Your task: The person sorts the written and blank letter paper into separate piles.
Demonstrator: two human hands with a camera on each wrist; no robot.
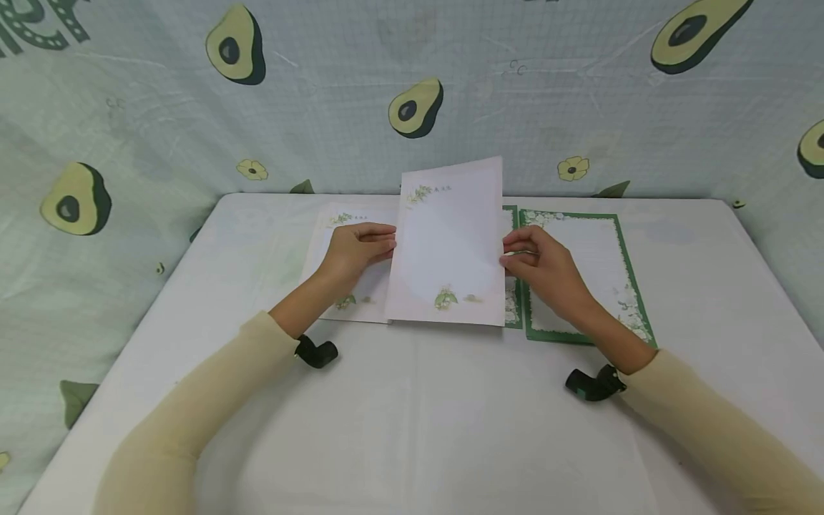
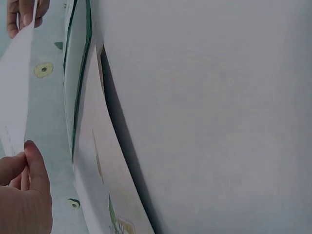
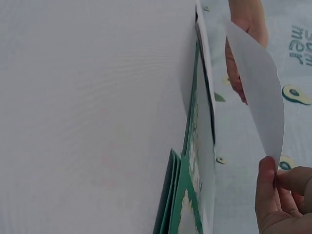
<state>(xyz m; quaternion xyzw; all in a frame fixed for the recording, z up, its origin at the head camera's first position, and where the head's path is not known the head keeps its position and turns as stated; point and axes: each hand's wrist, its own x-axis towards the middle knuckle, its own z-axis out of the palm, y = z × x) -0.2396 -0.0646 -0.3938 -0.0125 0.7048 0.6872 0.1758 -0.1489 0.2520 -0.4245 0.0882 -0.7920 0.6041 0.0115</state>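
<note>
A pale pink sheet of paper point(image 1: 450, 243) with small printed green plants is held up above the table by both hands. My left hand point(image 1: 359, 250) pinches its left edge between thumb and fingers. At the opposite edge, the right hand point(image 1: 543, 268) pinches it the same way. Both wrist views show the sheet point(image 2: 17, 92) raised and slightly bowed, its side edges between the fingertips. Below it on the left lies a matching pink sheet point(image 1: 367, 309), partly covered in the head view by the held one.
Green-bordered sheets point(image 1: 579, 265) lie on the right, one partly behind the held paper; the right wrist view shows stacked green edges point(image 3: 173, 195). A white-covered table point(image 1: 412, 429) extends toward me. An avocado-print cloth point(image 1: 335, 93) hangs behind. Each wrist wears a small black camera point(image 1: 317, 352).
</note>
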